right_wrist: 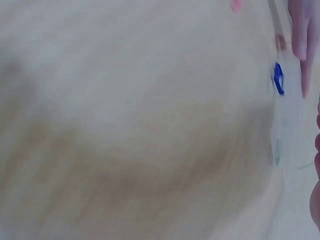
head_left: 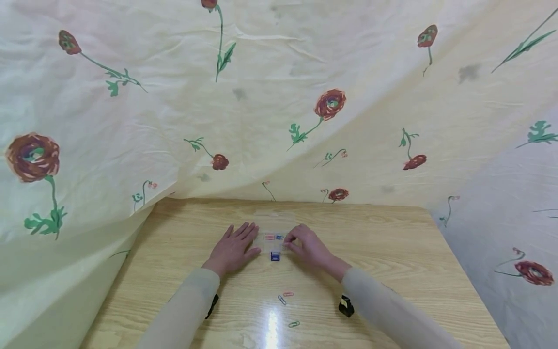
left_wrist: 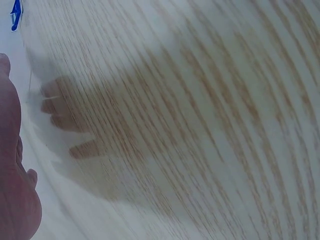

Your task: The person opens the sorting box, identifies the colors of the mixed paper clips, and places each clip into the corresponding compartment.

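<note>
A clear plastic box (head_left: pixel 267 248) with its lid (head_left: pixel 274 219) turned back lies on the table. Red or pink paper clips (head_left: pixel 270 237) and blue paper clips (head_left: pixel 279 237) sit in neighbouring compartments. At its front edge is a blue clasp (head_left: pixel 275 256), also visible in the right wrist view (right_wrist: pixel 279 78). My left hand (head_left: pixel 235 247) lies with fingers extended beside the box's left end, fingertips touching or nearly touching it. Bent fingers and thumb of my right hand (head_left: pixel 308 245) are at the box's right end; whether they pinch anything is too small to see.
Nearer me on the wooden table (head_left: pixel 375 232) lie three loose paper clips: a red one (head_left: pixel 288 294), a dark blue one (head_left: pixel 282 300) and a green one (head_left: pixel 294 324). Flowered cloth (head_left: pixel 261 121) hangs behind the table and at both sides.
</note>
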The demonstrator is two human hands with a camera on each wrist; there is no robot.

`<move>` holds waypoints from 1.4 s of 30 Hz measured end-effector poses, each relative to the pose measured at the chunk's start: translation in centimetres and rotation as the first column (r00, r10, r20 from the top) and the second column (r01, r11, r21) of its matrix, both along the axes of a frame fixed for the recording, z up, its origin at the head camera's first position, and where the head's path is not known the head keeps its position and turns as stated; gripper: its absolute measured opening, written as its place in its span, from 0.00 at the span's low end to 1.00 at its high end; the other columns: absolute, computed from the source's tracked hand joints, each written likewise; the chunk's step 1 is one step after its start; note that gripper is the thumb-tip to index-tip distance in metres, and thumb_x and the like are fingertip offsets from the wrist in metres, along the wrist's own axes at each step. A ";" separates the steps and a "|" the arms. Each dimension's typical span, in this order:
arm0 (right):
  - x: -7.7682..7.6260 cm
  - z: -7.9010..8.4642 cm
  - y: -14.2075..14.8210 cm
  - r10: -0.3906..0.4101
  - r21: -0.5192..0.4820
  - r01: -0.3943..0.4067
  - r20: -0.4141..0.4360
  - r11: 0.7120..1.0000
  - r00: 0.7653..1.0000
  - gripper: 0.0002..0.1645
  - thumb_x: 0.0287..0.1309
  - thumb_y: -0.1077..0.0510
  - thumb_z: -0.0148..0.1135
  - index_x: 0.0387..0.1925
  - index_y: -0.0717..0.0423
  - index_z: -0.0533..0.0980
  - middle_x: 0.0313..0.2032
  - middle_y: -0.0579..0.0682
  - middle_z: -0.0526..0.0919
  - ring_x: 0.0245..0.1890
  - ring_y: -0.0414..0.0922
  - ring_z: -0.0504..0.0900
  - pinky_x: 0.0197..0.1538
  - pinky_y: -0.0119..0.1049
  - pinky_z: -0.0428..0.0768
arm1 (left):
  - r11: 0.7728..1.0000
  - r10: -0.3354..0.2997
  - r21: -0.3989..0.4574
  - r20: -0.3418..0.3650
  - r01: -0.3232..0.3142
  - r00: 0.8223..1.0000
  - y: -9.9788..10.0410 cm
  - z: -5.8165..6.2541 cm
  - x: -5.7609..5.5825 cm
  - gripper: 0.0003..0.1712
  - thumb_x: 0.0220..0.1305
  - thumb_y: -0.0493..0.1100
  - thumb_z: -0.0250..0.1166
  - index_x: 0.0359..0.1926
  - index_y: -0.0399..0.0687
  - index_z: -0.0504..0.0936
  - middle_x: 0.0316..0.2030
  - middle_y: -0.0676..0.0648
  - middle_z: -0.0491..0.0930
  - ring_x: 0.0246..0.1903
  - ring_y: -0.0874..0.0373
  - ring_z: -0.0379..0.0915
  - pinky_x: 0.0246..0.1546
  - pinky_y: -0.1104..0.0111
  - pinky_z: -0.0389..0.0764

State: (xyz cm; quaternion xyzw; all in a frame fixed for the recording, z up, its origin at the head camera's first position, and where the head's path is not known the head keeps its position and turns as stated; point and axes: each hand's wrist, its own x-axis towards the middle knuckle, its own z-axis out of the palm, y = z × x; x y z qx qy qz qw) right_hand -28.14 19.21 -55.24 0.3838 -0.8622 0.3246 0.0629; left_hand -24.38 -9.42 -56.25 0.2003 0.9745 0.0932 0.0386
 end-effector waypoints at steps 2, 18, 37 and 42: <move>-0.9 0.1 -0.3 -0.031 0.016 0.030 0.022 0.999 0.999 0.05 0.65 0.64 0.74 0.39 0.53 0.85 0.39 0.46 0.87 0.45 0.44 0.82 0.51 0.42 0.86 | 1.000 0.000 -0.005 0.005 0.000 1.000 0.0 -0.1 -0.1 0.44 0.82 0.69 0.47 0.86 0.53 0.55 0.85 0.50 0.54 0.84 0.52 0.45 0.84 0.47 0.43; -3.6 -0.4 -1.5 -0.102 0.097 0.096 0.059 0.991 0.993 0.02 0.68 0.60 0.73 0.39 0.55 0.87 0.40 0.47 0.89 0.46 0.46 0.81 0.53 0.45 0.84 | 1.000 -0.007 0.010 -0.005 0.007 1.000 -0.1 -0.1 -0.3 0.43 0.83 0.67 0.48 0.86 0.51 0.55 0.84 0.50 0.54 0.84 0.51 0.45 0.84 0.46 0.44; 1.6 -0.1 1.7 -0.038 0.043 0.035 0.080 0.998 0.996 0.13 0.64 0.58 0.77 0.49 0.55 0.88 0.48 0.47 0.89 0.52 0.48 0.83 0.57 0.49 0.85 | 1.000 -0.008 0.014 0.013 0.008 1.000 -0.4 -0.2 0.0 0.44 0.83 0.69 0.46 0.87 0.52 0.53 0.85 0.50 0.51 0.85 0.51 0.43 0.85 0.48 0.41; 3.9 -0.5 1.9 -0.026 0.026 0.024 0.090 0.999 0.996 0.17 0.62 0.57 0.78 0.52 0.56 0.87 0.50 0.47 0.89 0.54 0.48 0.83 0.60 0.50 0.85 | 1.000 -0.016 0.020 0.019 0.015 1.000 -0.4 -0.1 0.2 0.44 0.83 0.68 0.47 0.86 0.52 0.53 0.85 0.50 0.51 0.85 0.50 0.43 0.84 0.47 0.41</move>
